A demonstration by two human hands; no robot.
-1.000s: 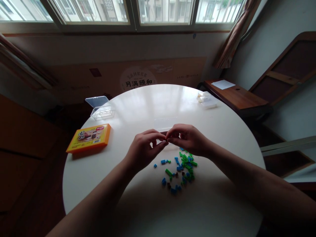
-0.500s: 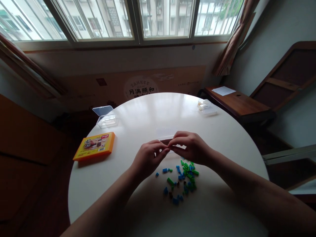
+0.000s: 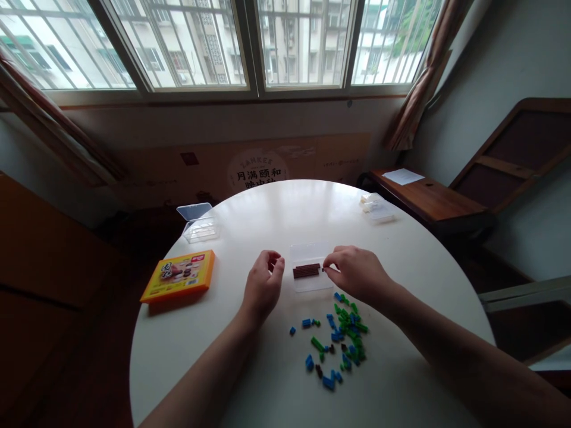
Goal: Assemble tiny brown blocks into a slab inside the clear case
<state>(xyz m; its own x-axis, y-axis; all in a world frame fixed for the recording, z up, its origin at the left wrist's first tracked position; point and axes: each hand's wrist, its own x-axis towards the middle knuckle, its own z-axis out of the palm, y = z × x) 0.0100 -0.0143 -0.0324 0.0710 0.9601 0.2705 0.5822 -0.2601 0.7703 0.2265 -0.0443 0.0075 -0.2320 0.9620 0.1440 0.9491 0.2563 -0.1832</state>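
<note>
My right hand [image 3: 357, 270] is closed in a pinch at the right end of a clear plastic box [image 3: 307, 284], with a small dark brown building brick [image 3: 323, 270] at its fingertips. Inside the box lie several long brown brick strips [image 3: 306, 271], side by side. Left of the box, my left hand [image 3: 264, 284] hovers with loosely curled fingers, thumb apart, and nothing seen in it. Nearer to me, a loose pile of small green bricks [image 3: 350, 324] and blue bricks [image 3: 329, 381] is spread on the white table, with a few brown ones among them.
On the round white table [image 3: 191, 368], a yellow-orange box [image 3: 178, 276] sits at the left. Behind it stands an open clear case [image 3: 200, 229]. Another clear case [image 3: 378, 208] with pale contents lies at the far right. A wooden chair [image 3: 432, 193] holding a paper stands beyond the edge.
My hands were together over the clear box and have moved apart. The left went left, the right slightly right, uncovering the brown strips. The view has tilted up a little.
</note>
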